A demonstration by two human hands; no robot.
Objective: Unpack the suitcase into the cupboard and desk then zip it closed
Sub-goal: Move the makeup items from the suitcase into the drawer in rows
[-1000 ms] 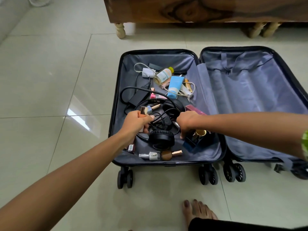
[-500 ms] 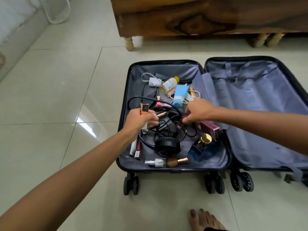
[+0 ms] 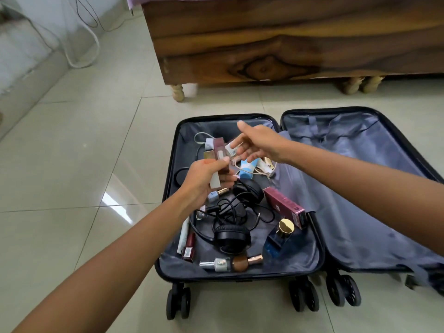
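- The suitcase lies open on the tiled floor, both halves flat, wheels toward the camera.
- The left hand, above the suitcase's left half, curls its fingers around a bundle of small cosmetic boxes and tubes; how many it holds is hard to count, perhaps 3 or 4.
- The right hand, above the far end of the same half, hangs just beside the bundle with fingers loosely spread; it seems to grip nothing.
- In the suitcase's left half lie black headphones with a tangled black cable, a pink box, a blue perfume bottle with a gold cap, a dark red lipstick, a nail polish bottle and a brown makeup brush.
- A light blue tube and a pale cord lie at the far end of that half.
- The suitcase's right half shows only grey lining.
- Beyond the suitcase stands a wooden bed frame.
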